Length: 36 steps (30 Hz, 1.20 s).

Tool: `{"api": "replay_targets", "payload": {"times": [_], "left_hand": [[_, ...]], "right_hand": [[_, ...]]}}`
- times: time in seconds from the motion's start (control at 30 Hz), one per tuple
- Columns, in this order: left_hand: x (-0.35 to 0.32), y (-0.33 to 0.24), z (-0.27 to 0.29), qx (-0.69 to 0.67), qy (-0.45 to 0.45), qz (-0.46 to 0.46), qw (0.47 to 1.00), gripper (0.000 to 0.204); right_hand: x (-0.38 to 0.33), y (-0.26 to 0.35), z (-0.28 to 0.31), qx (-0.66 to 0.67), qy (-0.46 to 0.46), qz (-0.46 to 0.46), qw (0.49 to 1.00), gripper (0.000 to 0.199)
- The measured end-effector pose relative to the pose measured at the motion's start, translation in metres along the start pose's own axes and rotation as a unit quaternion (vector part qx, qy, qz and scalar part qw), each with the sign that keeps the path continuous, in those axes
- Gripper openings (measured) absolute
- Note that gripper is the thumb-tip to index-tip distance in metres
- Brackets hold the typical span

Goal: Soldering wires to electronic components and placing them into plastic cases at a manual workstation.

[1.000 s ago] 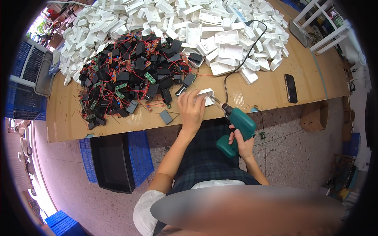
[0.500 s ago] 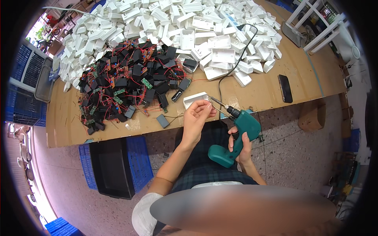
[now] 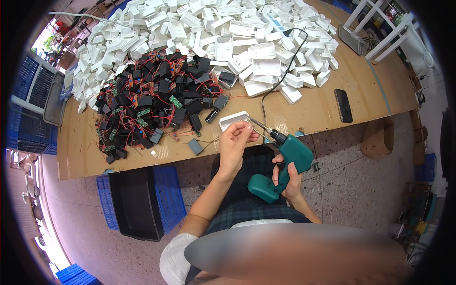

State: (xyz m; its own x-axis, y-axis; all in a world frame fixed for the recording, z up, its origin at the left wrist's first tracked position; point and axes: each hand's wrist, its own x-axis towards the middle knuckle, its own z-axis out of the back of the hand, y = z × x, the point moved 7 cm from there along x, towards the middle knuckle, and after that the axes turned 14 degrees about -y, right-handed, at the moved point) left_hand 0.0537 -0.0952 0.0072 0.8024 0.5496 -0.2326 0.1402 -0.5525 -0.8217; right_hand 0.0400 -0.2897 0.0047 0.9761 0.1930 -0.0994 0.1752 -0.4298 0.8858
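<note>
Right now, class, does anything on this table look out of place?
A small white scrap lies near the front edge of the table, apart from the white casings heaped at the back. No damage stands out.

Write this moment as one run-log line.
right hand: gripping green gun-shaped tool; left hand: near its tip; white casing: on table

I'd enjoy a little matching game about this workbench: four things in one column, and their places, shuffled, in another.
Things
1. green tool
2. phone
3. pile of white casings
4. black tray

Places
A. below the table, to the person's left
B. along the table's far side
C. in the person's right hand
D. flat on the table, toward its right end

Pairs: 1-C, 2-D, 3-B, 4-A
</note>
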Motion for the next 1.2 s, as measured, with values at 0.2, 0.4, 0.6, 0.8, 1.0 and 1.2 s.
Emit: {"api": "replay_targets", "payload": {"times": [0.2, 0.4, 0.6, 0.8, 1.0, 1.2], "left_hand": [[0.0, 0.004, 0.002, -0.012, -0.005, 0.033, 0.999, 0.014], [0.0, 0.005, 0.005, -0.019, -0.004, 0.049, 0.999, 0.014], [0.001, 0.008, 0.006, -0.016, -0.005, 0.069, 0.997, 0.015], [-0.017, 0.014, -0.011, -0.08, 0.028, 0.081, 0.993, 0.026], [-0.029, 0.037, -0.03, -0.008, 0.075, 0.116, 0.99, 0.028], [-0.025, 0.043, -0.033, 0.03, 0.073, 0.122, 0.989, 0.02]], "right_hand": [[-0.001, 0.0, 0.0, -0.002, 0.006, 0.003, 1.0, 0.044], [-0.001, 0.001, 0.0, -0.007, 0.014, 0.002, 1.0, 0.044], [0.0, 0.002, 0.0, 0.001, 0.014, 0.006, 1.0, 0.043], [0.004, -0.001, -0.001, 0.014, -0.019, -0.009, 1.0, 0.043], [0.003, -0.005, -0.003, 0.038, -0.04, -0.025, 0.998, 0.04], [0.004, -0.008, -0.001, 0.057, -0.045, -0.04, 0.997, 0.037]]}}
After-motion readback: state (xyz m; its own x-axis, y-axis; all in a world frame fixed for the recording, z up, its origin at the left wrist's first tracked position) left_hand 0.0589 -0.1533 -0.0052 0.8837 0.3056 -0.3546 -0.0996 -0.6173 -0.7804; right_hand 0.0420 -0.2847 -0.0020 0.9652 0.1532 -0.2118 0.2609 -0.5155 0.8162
